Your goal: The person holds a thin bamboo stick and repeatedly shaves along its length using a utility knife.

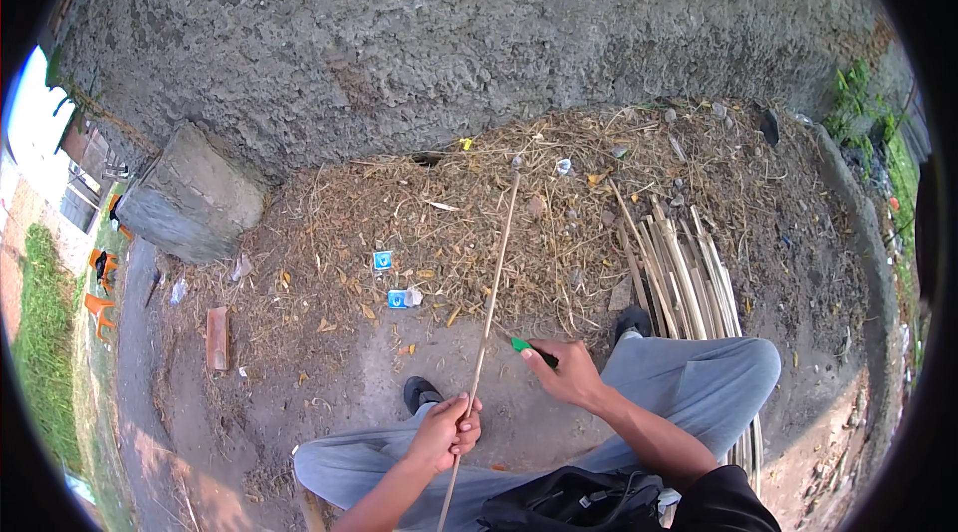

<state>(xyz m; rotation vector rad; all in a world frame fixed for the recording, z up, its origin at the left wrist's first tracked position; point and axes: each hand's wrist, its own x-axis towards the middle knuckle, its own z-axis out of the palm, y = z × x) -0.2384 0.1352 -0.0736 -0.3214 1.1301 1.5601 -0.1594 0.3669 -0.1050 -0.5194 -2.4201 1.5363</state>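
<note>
My left hand (pixel 447 432) is closed around a long, thin bamboo strip (pixel 499 267), which slants from the lower edge up toward the wall. My right hand (pixel 569 372) grips a green-handled knife (pixel 521 344). A thin, dark tip at the knife's front points at the strip; whether it touches the strip I cannot tell. To the right, beside my right leg, lies a bundle of split bamboo strips (pixel 687 277), partly hidden by my knee.
A rough grey wall (pixel 479 33) stands ahead, with a concrete block (pixel 195 195) at its left. Dry shavings and leaves cover the ground. Two small blue packets (pixel 383 261) and a reddish brick (pixel 218 337) lie to the left. A low kerb (pixel 866 233) runs along the right.
</note>
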